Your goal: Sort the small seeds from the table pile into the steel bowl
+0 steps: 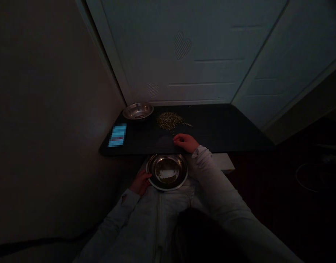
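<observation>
My left hand is at the left rim of the steel bowl, which sits against the front of my pale zip jacket, just below the near edge of the desk. The left fingers are bent against the rim. The light is poor here, so I cannot tell whether they grip it firmly.

A small quantity of seeds lies in the bottom of the steel bowl.

My right hand rests at the near edge of the desk. The right fingers are loosely closed, and nothing shows in them. The nearest item is the seed pile, which lies on the desk just beyond these fingers, with a thin trail running out to its right.

The desk also carries 1 second steel bowl, left of the seed pile and near the door, and 1 blurred blue rectangular item at its left end.
</observation>
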Demonstrator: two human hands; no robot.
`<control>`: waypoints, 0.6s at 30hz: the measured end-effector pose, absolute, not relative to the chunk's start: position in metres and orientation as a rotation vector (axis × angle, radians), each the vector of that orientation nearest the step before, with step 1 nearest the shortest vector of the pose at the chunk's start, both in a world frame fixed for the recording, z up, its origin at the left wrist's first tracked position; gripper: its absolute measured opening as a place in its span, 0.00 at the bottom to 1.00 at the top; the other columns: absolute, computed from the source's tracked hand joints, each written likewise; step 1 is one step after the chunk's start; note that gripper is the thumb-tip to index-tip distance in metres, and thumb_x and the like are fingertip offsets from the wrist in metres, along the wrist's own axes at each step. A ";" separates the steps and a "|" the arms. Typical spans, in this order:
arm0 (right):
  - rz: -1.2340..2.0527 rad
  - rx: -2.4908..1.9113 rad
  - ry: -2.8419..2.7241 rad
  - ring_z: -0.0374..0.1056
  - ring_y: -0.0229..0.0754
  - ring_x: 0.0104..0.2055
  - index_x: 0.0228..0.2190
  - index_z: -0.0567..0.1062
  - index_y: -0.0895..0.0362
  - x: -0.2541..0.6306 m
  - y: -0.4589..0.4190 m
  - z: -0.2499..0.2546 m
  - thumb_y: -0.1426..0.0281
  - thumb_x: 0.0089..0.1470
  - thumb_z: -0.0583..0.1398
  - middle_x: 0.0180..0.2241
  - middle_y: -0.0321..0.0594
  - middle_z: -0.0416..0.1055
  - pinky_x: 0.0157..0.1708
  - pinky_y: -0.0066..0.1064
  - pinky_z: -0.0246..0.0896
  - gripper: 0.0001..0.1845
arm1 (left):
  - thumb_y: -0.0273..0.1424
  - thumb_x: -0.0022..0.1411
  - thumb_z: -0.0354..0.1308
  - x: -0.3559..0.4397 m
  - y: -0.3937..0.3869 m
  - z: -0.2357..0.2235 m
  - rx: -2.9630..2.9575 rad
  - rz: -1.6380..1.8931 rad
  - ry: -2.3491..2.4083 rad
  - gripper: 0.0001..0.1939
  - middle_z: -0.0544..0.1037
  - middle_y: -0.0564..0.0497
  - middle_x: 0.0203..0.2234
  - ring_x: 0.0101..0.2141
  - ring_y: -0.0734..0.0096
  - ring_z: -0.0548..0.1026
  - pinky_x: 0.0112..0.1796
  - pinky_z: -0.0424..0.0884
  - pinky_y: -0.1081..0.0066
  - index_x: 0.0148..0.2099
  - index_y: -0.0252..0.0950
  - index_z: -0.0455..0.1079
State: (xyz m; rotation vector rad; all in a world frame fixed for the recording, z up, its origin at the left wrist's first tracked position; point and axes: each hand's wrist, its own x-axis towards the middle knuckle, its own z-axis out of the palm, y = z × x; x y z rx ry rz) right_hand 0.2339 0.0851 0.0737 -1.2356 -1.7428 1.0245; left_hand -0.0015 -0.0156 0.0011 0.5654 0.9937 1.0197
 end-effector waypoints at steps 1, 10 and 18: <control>1.029 -1.232 -1.736 0.62 0.32 0.25 0.26 0.70 0.57 0.234 0.085 0.074 0.67 0.40 0.58 0.20 0.30 0.67 0.31 0.27 0.57 0.08 | 0.24 0.40 0.61 -0.002 -0.015 0.000 0.559 1.019 1.007 0.21 0.77 0.48 0.35 0.43 0.56 0.71 0.38 0.68 0.66 0.41 0.36 0.70; 1.055 -1.200 -1.710 0.61 0.32 0.25 0.26 0.70 0.58 0.234 0.083 0.075 0.66 0.39 0.58 0.20 0.31 0.66 0.30 0.27 0.56 0.09 | 0.24 0.40 0.61 0.000 -0.015 0.004 0.571 1.013 0.978 0.27 0.76 0.47 0.41 0.45 0.56 0.70 0.40 0.67 0.66 0.48 0.38 0.67; 1.050 -1.225 -1.749 0.60 0.32 0.25 0.27 0.70 0.58 0.233 0.082 0.073 0.67 0.39 0.58 0.20 0.30 0.65 0.30 0.27 0.56 0.09 | 0.24 0.39 0.61 0.001 -0.016 0.007 0.559 1.021 0.977 0.28 0.76 0.47 0.40 0.46 0.55 0.69 0.41 0.67 0.66 0.48 0.37 0.68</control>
